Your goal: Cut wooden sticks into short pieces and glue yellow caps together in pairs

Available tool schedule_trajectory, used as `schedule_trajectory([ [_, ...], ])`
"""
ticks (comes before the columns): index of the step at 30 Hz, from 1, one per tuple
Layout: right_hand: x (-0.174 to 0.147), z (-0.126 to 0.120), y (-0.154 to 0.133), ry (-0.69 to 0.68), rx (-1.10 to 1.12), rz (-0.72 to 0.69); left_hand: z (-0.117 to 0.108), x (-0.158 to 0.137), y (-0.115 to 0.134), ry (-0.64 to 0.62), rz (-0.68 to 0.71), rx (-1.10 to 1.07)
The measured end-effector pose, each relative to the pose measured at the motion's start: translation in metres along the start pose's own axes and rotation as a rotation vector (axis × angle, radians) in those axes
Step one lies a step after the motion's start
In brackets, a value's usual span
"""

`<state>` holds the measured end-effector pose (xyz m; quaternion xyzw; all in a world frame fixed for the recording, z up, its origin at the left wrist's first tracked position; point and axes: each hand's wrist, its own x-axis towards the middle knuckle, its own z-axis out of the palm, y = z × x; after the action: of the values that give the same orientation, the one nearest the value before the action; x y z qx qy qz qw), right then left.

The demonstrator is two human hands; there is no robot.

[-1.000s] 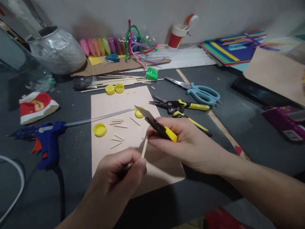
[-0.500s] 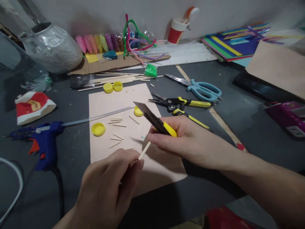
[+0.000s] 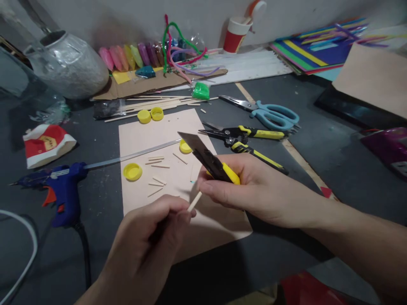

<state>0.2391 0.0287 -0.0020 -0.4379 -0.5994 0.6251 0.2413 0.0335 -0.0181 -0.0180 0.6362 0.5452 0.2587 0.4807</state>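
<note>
My left hand [image 3: 152, 241] pinches one end of a short thin wooden stick [image 3: 194, 202] between thumb and fingers. The stick's other end meets the fingertips of my right hand [image 3: 244, 186]. That hand is wrapped round a black and yellow utility knife [image 3: 211, 161], its wide blade out and pointing up to the left. Both hands are above a sheet of beige paper [image 3: 136, 140]. On the paper are several cut stick pieces [image 3: 155, 162], a yellow bottle cap [image 3: 132, 171] and another yellow cap [image 3: 185, 146], partly behind the blade.
A blue glue gun [image 3: 65, 186] lies at left, its clear glue stick crossing the paper. Right of the paper are black and yellow pliers [image 3: 244, 137] and blue-handled scissors [image 3: 273, 115]. Long wooden sticks [image 3: 152, 106] and a green clay packet [image 3: 201, 90] lie behind.
My left thumb and fingers have shifted on the stick, and the hand has turned slightly. My right hand keeps its grip on the knife. The view has moved a little.
</note>
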Motion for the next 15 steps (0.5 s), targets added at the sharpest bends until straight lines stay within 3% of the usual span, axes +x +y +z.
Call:
schedule_trajectory([
  [3,0.0,0.001,-0.002,0.053,-0.132,-0.032,-0.003,0.005,0.003,-0.163,-0.177,-0.159],
  [8,0.0,0.003,-0.004,0.09,-0.292,-0.116,0.004,0.007,0.002,-0.232,-0.223,-0.277],
  [10,-0.002,0.002,0.0,0.112,-0.427,-0.186,0.007,0.006,0.001,-0.191,-0.286,-0.338],
  [15,-0.007,-0.005,0.011,0.256,-1.1,-0.442,0.007,0.004,0.002,0.0,-0.388,-0.509],
])
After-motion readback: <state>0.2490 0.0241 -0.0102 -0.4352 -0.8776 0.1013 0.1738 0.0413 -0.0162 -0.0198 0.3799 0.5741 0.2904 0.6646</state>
